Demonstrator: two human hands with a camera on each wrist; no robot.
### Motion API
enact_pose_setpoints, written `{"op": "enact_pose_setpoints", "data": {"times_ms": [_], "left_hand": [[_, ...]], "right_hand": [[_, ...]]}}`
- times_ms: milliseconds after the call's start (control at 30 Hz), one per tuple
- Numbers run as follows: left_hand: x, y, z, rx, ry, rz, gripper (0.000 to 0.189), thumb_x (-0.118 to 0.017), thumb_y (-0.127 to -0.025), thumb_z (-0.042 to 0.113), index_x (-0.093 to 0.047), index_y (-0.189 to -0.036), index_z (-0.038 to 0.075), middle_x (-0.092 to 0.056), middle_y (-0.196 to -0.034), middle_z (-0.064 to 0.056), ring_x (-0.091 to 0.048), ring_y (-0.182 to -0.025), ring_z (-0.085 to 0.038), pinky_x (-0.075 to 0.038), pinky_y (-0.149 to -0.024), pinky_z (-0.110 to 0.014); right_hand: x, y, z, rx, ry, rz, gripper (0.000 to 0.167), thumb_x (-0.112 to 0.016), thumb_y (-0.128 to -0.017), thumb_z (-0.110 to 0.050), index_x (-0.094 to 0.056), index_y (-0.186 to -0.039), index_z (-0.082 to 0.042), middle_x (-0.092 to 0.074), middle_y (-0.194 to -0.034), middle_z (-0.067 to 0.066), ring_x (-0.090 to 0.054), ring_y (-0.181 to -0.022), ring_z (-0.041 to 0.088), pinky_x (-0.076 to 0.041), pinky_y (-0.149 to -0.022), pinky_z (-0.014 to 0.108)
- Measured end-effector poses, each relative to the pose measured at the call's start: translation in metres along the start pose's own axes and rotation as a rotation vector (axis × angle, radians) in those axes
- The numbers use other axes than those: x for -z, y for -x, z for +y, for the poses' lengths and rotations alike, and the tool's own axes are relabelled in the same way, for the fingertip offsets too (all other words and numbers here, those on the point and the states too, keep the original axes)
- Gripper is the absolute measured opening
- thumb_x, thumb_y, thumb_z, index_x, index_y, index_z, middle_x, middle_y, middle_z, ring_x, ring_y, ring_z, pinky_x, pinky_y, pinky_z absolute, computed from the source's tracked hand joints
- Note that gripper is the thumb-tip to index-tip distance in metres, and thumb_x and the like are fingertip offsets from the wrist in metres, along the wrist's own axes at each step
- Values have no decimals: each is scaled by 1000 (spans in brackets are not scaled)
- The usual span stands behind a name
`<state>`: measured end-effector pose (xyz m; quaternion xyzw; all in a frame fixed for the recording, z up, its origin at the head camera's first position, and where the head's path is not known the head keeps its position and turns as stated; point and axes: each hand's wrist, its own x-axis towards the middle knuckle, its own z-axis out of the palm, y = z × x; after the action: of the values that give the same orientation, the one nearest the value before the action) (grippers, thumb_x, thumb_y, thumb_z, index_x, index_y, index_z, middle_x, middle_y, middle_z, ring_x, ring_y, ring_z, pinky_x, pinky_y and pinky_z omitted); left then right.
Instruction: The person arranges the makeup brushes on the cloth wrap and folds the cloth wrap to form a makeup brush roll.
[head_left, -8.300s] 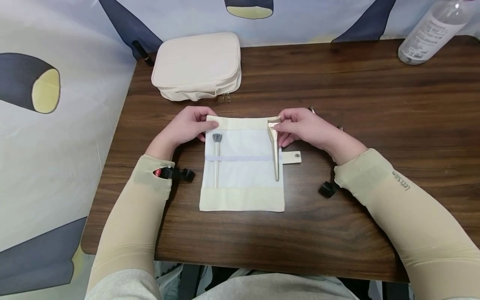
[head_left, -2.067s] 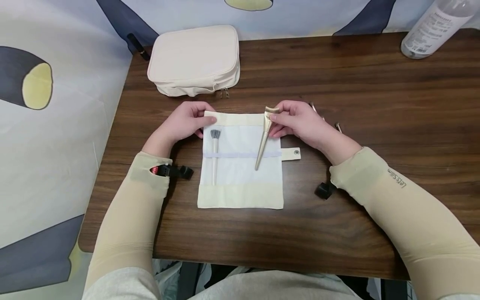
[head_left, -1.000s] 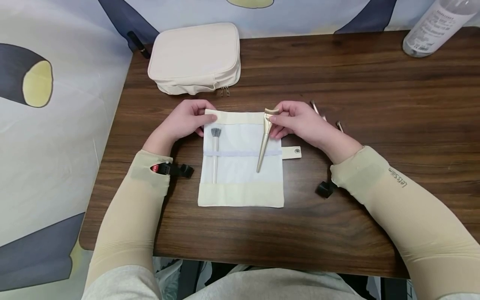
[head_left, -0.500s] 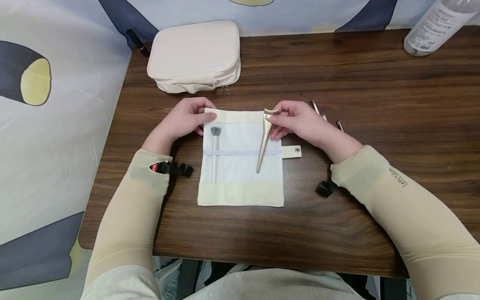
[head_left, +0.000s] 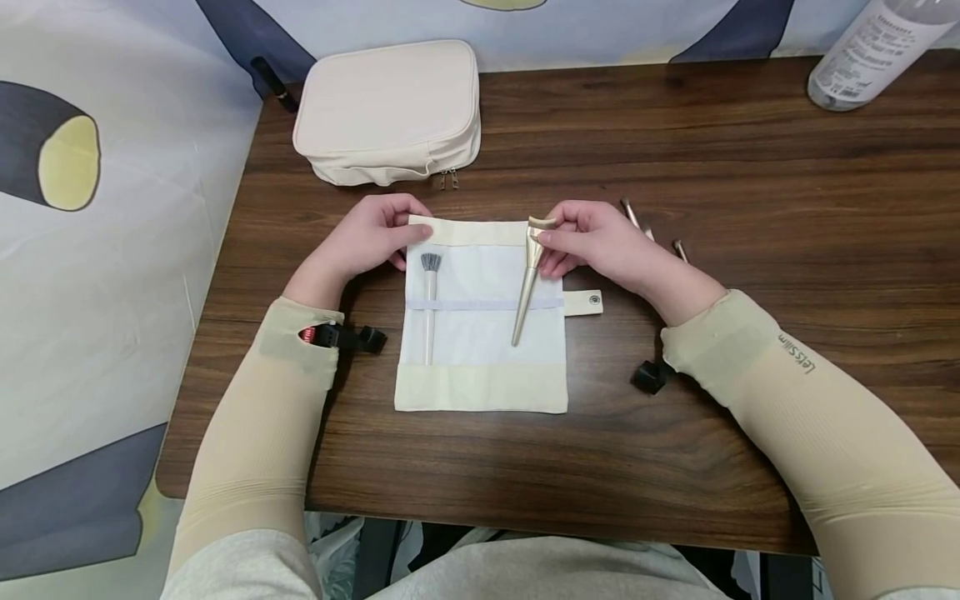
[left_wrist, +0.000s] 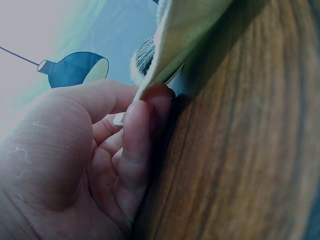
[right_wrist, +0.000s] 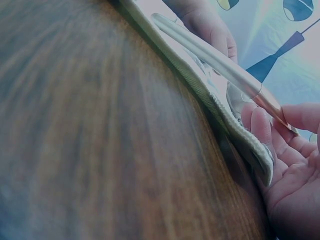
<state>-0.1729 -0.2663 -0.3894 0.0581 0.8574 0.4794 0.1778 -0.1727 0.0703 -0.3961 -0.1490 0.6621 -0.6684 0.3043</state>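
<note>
A cream cloth brush roll (head_left: 480, 342) lies spread out in the head view, a lilac elastic band across its middle. My left hand (head_left: 382, 237) pinches its top left corner between thumb and fingers. A white-handled makeup brush (head_left: 430, 287) with grey bristles sits under the band at the left. My right hand (head_left: 588, 237) pinches a second, golden makeup brush (head_left: 527, 287) near its curved head, its handle slanting down over the band. In the right wrist view the brush handle (right_wrist: 215, 60) stands off the cloth, while other fingertips (right_wrist: 262, 125) are right at the roll's edge.
A snap tab (head_left: 583, 302) sticks out from the roll's right side. Behind my right wrist lie several brushes (head_left: 632, 215), partly hidden. At the back are a cream zipped case (head_left: 390, 108), a black tube (head_left: 273, 83) and a clear bottle (head_left: 873, 54) at far right.
Compared with 8 seconds ago, the golden brush has shifted left and up and tilted, drawn from the roll's right edge by my right hand. Over the last second both hands stay nearly still.
</note>
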Motion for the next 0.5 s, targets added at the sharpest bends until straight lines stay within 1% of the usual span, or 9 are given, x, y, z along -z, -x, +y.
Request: {"op": "enact_pose_setpoints", "data": {"times_ms": [200, 500], "left_hand": [[0, 1, 2, -2, 0, -3, 18, -67, -100, 16, -68, -110, 1, -72, -83, -2, -66, -66, -12, -60, -52, -30], [1, 1, 1, -6, -8, -3, 15, -67, -100, 16, -68, -110, 4, -72, -82, -1, -66, -66, -12, -61, -53, -31]], "right_hand": [[0, -1, 1, 1, 12, -1, 8, -58, -104, -3, -58, -106, 4, -74, -84, 13, -73, -72, 19, -64, -67, 31], [1, -1, 1, -3, 19, -3, 8, -58, -104, -4, -59, -106, 4, -74, -84, 13, -73, -72, 19, -64, -67, 31]]}}
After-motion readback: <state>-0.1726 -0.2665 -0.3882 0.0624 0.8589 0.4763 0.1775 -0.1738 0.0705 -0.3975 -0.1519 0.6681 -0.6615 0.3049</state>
